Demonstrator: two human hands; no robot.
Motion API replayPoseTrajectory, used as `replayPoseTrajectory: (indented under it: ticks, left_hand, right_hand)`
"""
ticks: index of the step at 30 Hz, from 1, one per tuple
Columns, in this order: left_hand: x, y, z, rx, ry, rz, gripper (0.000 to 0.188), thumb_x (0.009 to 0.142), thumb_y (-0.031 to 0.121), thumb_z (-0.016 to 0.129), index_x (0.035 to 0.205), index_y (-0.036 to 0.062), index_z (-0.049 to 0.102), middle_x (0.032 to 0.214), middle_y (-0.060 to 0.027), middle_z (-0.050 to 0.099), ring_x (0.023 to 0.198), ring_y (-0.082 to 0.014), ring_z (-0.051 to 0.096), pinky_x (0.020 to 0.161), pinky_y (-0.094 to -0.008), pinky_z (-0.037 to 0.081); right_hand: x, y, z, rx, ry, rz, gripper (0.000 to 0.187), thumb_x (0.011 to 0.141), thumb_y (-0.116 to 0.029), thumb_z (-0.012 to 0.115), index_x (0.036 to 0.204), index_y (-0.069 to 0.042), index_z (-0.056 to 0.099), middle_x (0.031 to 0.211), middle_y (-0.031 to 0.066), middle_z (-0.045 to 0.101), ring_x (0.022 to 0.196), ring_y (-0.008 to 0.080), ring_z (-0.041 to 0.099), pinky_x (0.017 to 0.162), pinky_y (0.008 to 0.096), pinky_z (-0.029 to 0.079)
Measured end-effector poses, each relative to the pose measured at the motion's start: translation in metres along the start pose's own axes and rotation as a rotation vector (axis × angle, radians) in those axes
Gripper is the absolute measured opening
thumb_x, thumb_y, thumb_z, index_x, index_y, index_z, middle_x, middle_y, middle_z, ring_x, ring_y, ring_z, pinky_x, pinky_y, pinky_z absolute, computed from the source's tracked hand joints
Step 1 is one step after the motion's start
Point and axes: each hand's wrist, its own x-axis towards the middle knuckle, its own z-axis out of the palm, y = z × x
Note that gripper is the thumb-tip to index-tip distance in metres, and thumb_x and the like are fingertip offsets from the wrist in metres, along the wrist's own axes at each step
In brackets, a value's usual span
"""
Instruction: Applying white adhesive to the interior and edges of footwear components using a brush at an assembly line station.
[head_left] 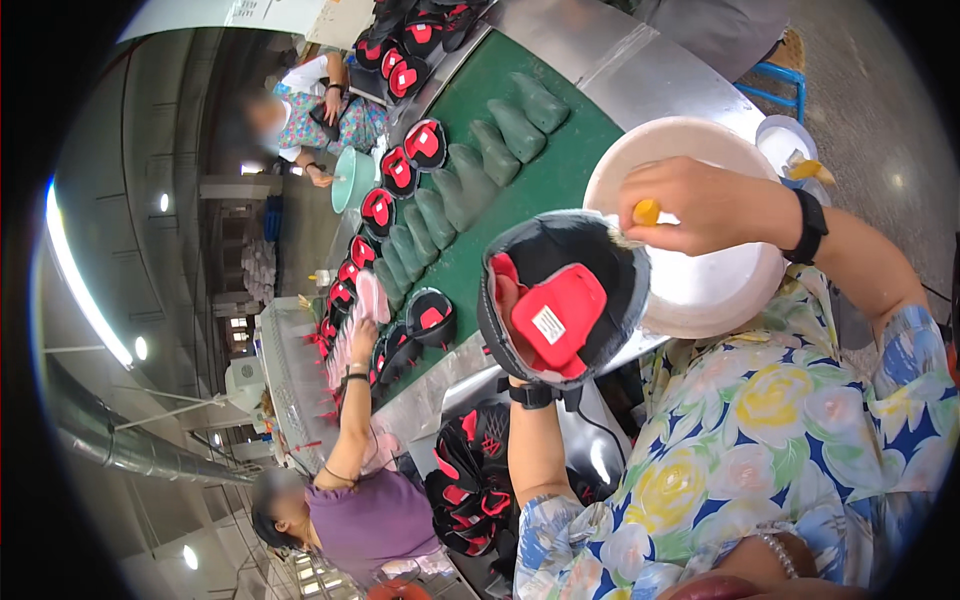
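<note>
My left hand (511, 303) grips a black shoe upper (628, 285) with a red lining and a white label, its open side turned up. Most of that hand is hidden behind the upper; the fingers I can see curl over its edge. Closed around the yellow handle of a brush (646, 211), my right hand (685, 205) is at the upper's right rim. The bristles meet the rim there, though they show only partly. Under my right hand stands a large whitish basin (705, 127) with white inside.
A green conveyor belt (575, 150) carries rows of grey-green sole-shaped pieces (462, 185) and black-and-red uppers (425, 145). A co-worker in purple (370, 520) reaches over the belt; another sits beside a teal bucket (356, 180). More uppers (475, 480) are piled near my left arm. A small white tub (785, 140) stands right.
</note>
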Motion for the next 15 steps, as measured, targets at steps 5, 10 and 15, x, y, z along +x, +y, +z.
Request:
replayPoseTrajectory:
  ticks: [5, 10, 15]
  left_hand:
    - [0.018, 0.006, 0.010, -0.301, -0.036, 0.016, 0.054, 0.103, 0.054, 0.042, 0.144, 0.0174, 0.044, 0.122, -0.0078, 0.064, 0.113, -0.0272, 0.063, 0.096, -0.0475, 0.053]
    - [0.052, -0.025, -0.044, -0.052, -0.077, 0.264, 0.045, 0.105, 0.046, 0.042, 0.142, 0.0212, 0.044, 0.129, -0.0066, 0.060, 0.114, -0.0253, 0.063, 0.099, -0.0416, 0.052]
    - [0.086, -0.060, -0.120, 0.180, 0.053, 0.338, 0.040, 0.105, 0.037, 0.045, 0.141, 0.0198, 0.043, 0.131, -0.0074, 0.059, 0.115, -0.0260, 0.063, 0.097, -0.0423, 0.054]
  right_hand:
    - [-0.013, -0.014, 0.020, 0.095, 0.194, 0.026, 0.009, 0.085, -0.011, 0.071, 0.090, -0.006, 0.064, 0.088, 0.0085, 0.067, 0.077, 0.0270, 0.065, 0.070, 0.0355, 0.051]
    - [-0.008, -0.030, 0.060, 0.319, 0.088, -0.050, 0.012, 0.083, -0.004, 0.073, 0.092, -0.006, 0.065, 0.090, 0.0084, 0.068, 0.083, 0.0259, 0.066, 0.072, 0.0344, 0.052]
    - [-0.008, 0.004, 0.042, 0.116, 0.107, 0.063, 0.013, 0.084, -0.001, 0.071, 0.094, -0.005, 0.065, 0.091, 0.0093, 0.068, 0.084, 0.0245, 0.066, 0.075, 0.0332, 0.052]
